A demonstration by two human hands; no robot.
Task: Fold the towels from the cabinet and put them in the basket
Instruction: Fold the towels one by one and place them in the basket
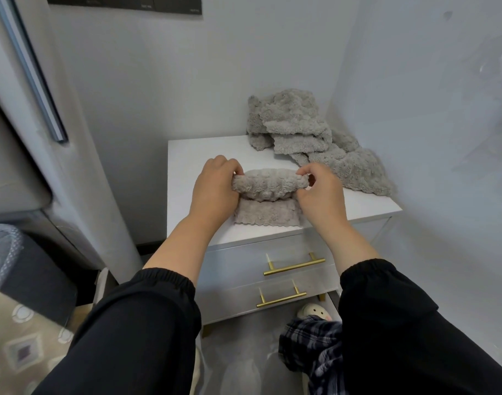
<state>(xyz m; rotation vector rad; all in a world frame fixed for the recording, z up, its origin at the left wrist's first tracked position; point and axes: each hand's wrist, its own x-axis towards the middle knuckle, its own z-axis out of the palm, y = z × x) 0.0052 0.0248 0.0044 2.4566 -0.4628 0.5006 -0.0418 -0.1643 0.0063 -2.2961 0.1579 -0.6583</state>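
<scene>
- While its lower part lies flat on the cabinet (187,163) top, a grey towel (265,185) is pinched at both ends of its raised fold, by the left hand (212,192) and the right hand (321,195).
- A heap of loose towels (315,138) is piled at the back right corner of that top.
- Two drawers (238,260) with brass handles (294,265) are seen below.

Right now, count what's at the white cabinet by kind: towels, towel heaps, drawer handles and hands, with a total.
Grey towel being folded: 1
Heap of loose grey towels: 1, towels inside uncountable
Gold drawer handles: 2, upper handle, lower handle
Hands: 2, left hand, right hand, both gripping the towel
Total: 6
</scene>
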